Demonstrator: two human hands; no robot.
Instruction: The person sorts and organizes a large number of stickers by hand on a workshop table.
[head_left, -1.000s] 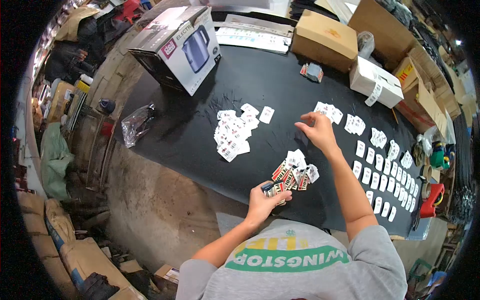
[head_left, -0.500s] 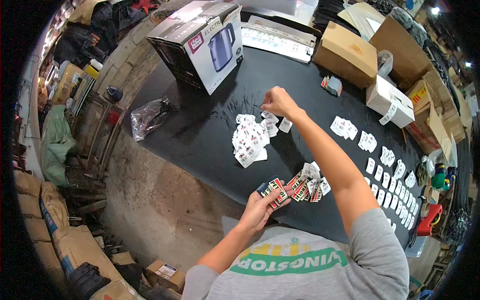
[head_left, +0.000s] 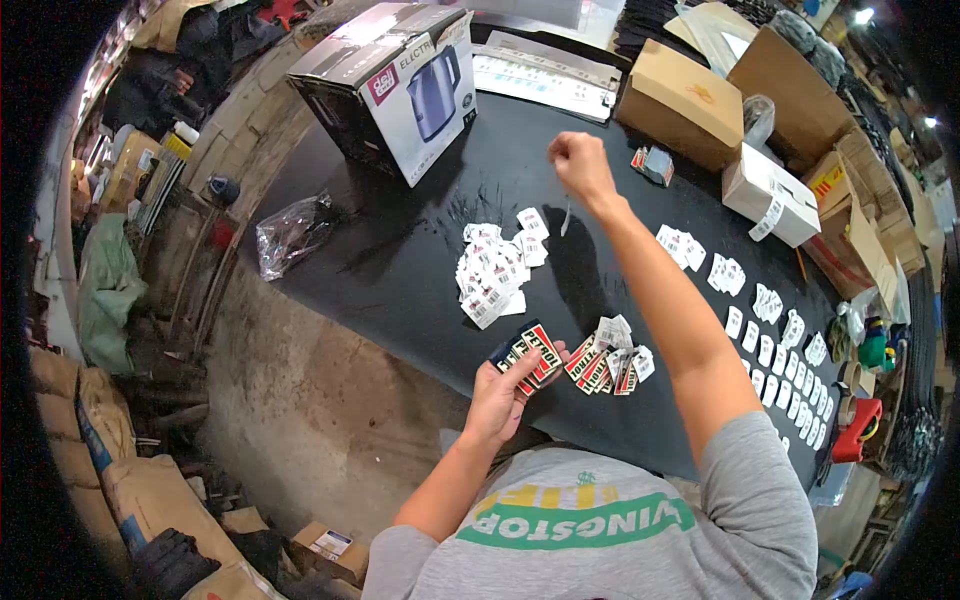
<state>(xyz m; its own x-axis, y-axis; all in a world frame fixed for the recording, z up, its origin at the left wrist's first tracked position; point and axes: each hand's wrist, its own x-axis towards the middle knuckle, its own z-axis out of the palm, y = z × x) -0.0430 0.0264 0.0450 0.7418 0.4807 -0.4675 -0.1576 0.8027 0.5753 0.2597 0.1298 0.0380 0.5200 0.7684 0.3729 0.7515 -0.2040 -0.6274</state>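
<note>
My left hand (head_left: 497,398) is closed around a small fanned stack of PETROL labels (head_left: 538,352), dark-edged with red and cream print. Higher up over the black table, my right hand (head_left: 582,165) is closed in a pinch. A white tag (head_left: 566,217) hangs nearly edge-on below it; the string between them is too fine to make out. Left of that tag lies a loose heap of white barcode tags (head_left: 490,275) with dark strings. Beside my left hand, several more PETROL labels (head_left: 595,368) lie spread on the table, white tags (head_left: 612,330) partly over them.
An electric kettle box (head_left: 400,95) stands at the table's far left, near crumpled clear plastic (head_left: 290,235). Rows of white tags (head_left: 780,370) cover the right side. Behind them are a white box (head_left: 770,195), a cardboard box (head_left: 685,100) and a red tape dispenser (head_left: 857,430).
My right hand has moved up and right from the tag heap, and one white tag has risen off the table with it. My left hand has shifted slightly up and left with the labels.
</note>
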